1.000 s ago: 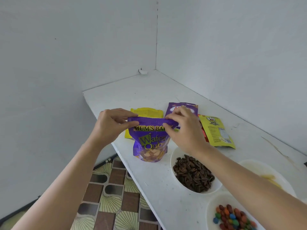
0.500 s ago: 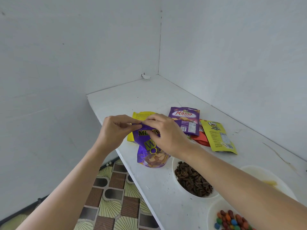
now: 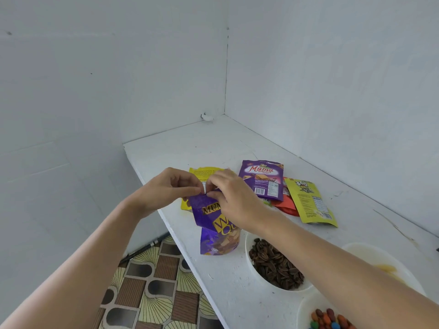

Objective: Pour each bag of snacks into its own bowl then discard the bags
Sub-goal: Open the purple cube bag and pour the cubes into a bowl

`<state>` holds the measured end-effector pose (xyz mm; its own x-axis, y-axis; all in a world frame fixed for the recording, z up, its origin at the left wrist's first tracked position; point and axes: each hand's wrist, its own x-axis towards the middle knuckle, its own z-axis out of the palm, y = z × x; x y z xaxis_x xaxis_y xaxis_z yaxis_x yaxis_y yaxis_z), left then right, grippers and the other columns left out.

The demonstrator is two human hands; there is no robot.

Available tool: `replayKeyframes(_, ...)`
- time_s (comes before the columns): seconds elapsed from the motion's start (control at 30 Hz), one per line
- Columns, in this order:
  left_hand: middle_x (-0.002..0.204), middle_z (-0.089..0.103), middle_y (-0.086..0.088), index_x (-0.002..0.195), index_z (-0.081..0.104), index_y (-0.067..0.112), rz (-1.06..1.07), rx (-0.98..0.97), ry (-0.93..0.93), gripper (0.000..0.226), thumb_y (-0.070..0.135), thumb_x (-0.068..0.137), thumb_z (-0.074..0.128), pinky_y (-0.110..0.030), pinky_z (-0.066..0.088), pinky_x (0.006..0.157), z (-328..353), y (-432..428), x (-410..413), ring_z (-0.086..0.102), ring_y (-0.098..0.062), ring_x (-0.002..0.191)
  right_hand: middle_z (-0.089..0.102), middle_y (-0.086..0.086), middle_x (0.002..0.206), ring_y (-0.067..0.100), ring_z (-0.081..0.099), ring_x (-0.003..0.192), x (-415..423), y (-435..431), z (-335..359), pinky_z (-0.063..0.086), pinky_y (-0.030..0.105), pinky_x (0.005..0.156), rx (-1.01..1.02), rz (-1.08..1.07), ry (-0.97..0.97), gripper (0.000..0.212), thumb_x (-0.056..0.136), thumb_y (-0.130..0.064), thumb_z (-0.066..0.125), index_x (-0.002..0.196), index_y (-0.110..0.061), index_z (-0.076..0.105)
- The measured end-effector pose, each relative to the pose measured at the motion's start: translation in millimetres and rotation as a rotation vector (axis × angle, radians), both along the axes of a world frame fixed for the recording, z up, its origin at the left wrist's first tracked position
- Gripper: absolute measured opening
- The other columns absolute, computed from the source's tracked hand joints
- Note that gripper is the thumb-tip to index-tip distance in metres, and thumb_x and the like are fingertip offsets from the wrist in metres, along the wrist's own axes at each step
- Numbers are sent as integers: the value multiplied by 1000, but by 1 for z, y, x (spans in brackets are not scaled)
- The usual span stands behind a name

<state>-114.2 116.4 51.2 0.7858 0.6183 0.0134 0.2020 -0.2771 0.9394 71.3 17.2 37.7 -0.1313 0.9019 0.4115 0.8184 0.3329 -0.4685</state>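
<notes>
Now pinching 1 spot on the top seam of the glossy purple foil wafer bag (image 3: 211,224), left hand (image 3: 166,188) and right hand (image 3: 234,200) fingertip to fingertip, moved in from its 2 corners; upright on the white table (image 3: 213,148), seemingly about to be torn open.

Bright, even, cool daylight; soft faint shadows; wide-angle edge distortion

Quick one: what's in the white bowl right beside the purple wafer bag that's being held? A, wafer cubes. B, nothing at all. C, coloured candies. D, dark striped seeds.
D: the white bowl just right of the purple wafer bag is filled with dark striped seeds; the coloured candies lie in a separate bowl at the bottom edge.
</notes>
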Motion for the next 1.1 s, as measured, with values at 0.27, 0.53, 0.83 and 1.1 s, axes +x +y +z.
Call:
replayKeyframes(0.27,93,65,-40,99,76,1,-37,-148,-14,30,25,80,75,-43,43,75,-5,-10,8,56,-29,74,55,-9,98,14,49,102,14,-12,-10,36,43,94,118,-52,-167,4,97,-20,61,94,-22,59)
replayKeyframes(0.53,92,76,-25,97,78,8,-28,-97,34,19,12,78,76,-27,47,70,4,-16,21,62,-21,78,56,-9,100,16,48,104,20,-26,-10,34,40,92,211,-77,-202,12,97,-32,54,96,-22,61)
replayKeyframes(0.83,84,76,-23,90,80,9,58,-15,100,22,-9,83,70,-29,50,71,14,-22,30,64,-19,73,60,-13,99,14,47,106,28,-27,-5,29,38,92,146,-106,-186,12,91,-34,66,95,-23,66)
replayKeyframes(1.1,78,75,-12,88,81,8,9,-36,150,17,-5,86,70,-18,44,60,14,-25,27,59,-8,63,67,-16,95,10,47,106,29,-27,-4,28,42,90,107,-157,-104,6,88,-32,71,92,-31,74)
